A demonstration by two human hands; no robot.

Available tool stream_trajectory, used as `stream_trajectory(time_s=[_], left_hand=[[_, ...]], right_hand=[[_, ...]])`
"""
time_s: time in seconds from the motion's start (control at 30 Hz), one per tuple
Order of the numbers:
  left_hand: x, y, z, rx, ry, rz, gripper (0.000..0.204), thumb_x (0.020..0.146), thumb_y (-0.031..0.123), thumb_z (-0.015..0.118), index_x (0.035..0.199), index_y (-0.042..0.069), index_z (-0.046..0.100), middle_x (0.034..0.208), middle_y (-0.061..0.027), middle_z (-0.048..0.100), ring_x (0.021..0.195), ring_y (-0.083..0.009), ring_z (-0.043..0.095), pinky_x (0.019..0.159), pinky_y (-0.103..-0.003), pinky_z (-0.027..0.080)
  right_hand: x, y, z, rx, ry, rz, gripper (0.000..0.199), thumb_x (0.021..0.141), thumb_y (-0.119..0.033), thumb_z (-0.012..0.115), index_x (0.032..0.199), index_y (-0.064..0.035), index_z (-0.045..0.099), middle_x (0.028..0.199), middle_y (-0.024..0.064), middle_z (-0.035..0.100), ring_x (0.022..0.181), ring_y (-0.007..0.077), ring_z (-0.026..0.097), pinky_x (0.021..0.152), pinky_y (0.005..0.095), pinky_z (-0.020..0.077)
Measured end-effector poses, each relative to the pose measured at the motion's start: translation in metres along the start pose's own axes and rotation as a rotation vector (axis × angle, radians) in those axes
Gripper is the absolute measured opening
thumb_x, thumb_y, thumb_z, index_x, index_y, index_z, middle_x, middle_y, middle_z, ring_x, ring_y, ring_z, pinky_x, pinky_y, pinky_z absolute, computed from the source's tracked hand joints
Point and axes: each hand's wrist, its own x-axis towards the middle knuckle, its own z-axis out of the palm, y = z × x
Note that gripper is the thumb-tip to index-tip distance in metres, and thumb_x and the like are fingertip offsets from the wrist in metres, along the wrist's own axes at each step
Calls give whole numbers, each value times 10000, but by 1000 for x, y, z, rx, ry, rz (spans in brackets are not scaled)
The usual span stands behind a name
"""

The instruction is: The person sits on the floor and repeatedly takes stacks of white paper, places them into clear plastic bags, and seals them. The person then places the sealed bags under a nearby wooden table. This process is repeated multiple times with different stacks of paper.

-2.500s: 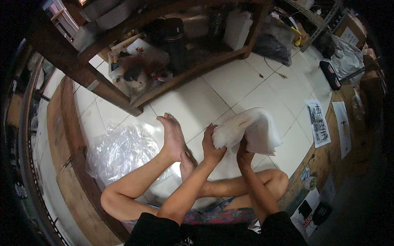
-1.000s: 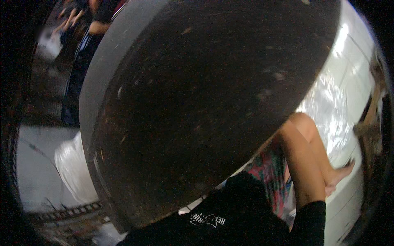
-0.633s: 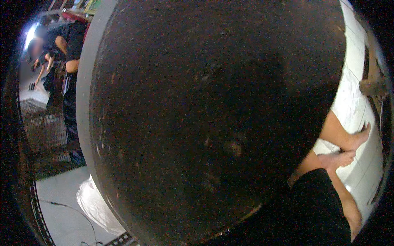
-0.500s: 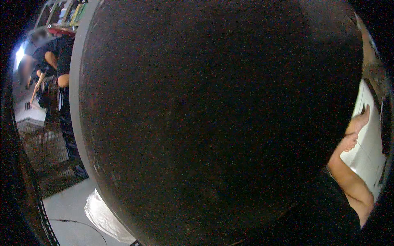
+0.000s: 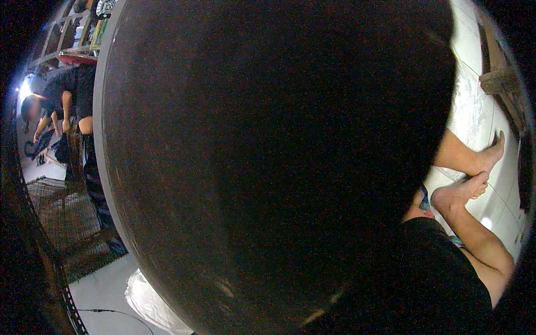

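Observation:
A large, dark, blurred surface (image 5: 268,156) fills most of the view, too close and dim to tell what it is. It hides whatever lies behind it. Neither my left hand nor my right hand shows. Past its right edge are two bare feet, one foot (image 5: 494,153) beyond the other foot (image 5: 460,192), with bent bare legs on a white tiled floor (image 5: 474,111). Black clothing (image 5: 441,257) covers the body beside these legs; whose they are I cannot tell. A scrap of patterned cloth (image 5: 425,200) shows by the nearer foot.
At the far left, a person in dark clothes (image 5: 78,89) bends with arms lowered; another person (image 5: 33,109) is partly visible there. A dark slatted mat or rack (image 5: 70,218) lies below them. A white plastic bag (image 5: 148,298) and a thin cable (image 5: 120,314) are at the lower left. Wooden framing (image 5: 497,82) stands at right.
The dark surface's right edge has shifted left, uncovering more floor and legs. The feet sit farther apart in view. At the left, the people's arms have changed position.

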Motion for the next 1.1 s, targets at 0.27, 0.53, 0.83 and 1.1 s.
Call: stream_trajectory(time_s=[0.27, 0.53, 0.83, 1.1], left_hand=[[9, -3, 10, -359, -34, -99, 503, 832, 232, 644, 1248, -21, 518, 1202, -209, 586, 1094, -329, 565, 993, -393, 428], [20, -3, 7, -465, -146, -94, 527, 858, 296, 631, 1231, -59, 519, 1233, -206, 568, 1113, -337, 548, 1013, -410, 412], [30, 26, 55, 446, 320, 20, 773, 809, 350, 627, 1374, -79, 322, 1307, -277, 486, 1168, -370, 500, 1024, -406, 396], [71, -11, 28, 923, 526, 377, 744, 859, 373, 576, 1446, 24, 282, 1420, -254, 393, 1332, -385, 357, 1099, -444, 294]], right_hand=[[-91, 53, -50, 78, 205, -279, 616, 812, -140, 645, 1373, -82, 397, 1248, 209, 535, 1119, 416, 530, 959, 469, 448], [-155, 37, -63, -117, 319, -98, 576, 830, -88, 628, 1355, -91, 390, 1230, 209, 498, 1104, 409, 533, 930, 448, 471], [-172, 44, -70, -266, 174, 32, 620, 827, -150, 637, 1377, -102, 356, 1316, 205, 450, 1110, 398, 544, 932, 446, 479], [-173, 41, -60, -273, 188, 40, 602, 852, -160, 620, 1390, -156, 351, 1387, 177, 403, 1131, 393, 537, 938, 455, 473]])
